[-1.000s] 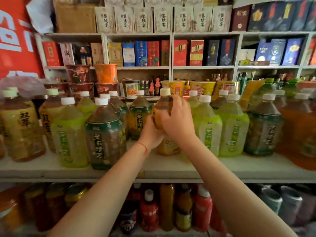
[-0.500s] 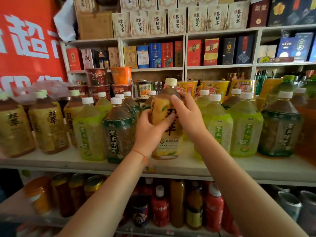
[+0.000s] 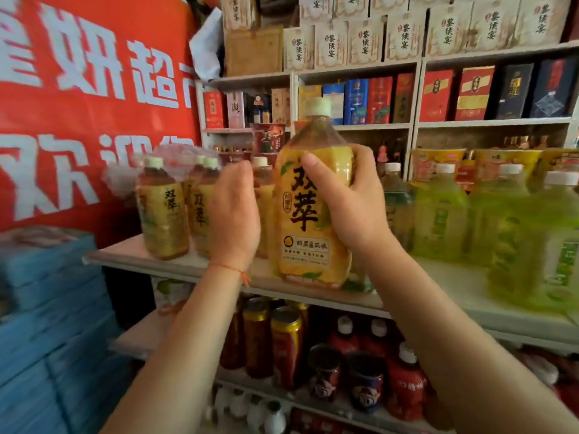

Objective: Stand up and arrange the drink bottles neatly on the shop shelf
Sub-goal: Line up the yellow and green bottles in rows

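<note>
My right hand [image 3: 347, 198] grips a large yellow-labelled tea bottle [image 3: 313, 208] with a cream cap, upright, its base just above the front of the white shop shelf [image 3: 194, 266]. My left hand [image 3: 235, 214] is beside the bottle's left side with fingers straight, a little apart from it. Several matching yellow bottles [image 3: 163, 211] stand at the shelf's left end. Green tea bottles [image 3: 441, 211] fill the shelf to the right, with a dark green one [image 3: 394, 198] partly hidden behind my right hand.
A red banner [image 3: 87, 104] hangs on the left, with stacked blue cartons [image 3: 47, 324] below it. The lower shelf holds cans [image 3: 286, 343] and red bottles [image 3: 404, 380]. Boxed goods [image 3: 438, 95] and instant-noodle cups [image 3: 435, 161] fill the back shelves.
The view has swung left. My right hand has carried the yellow bottle left along the shelf, toward the matching bottles. My left hand has let go of it and opened beside it.
</note>
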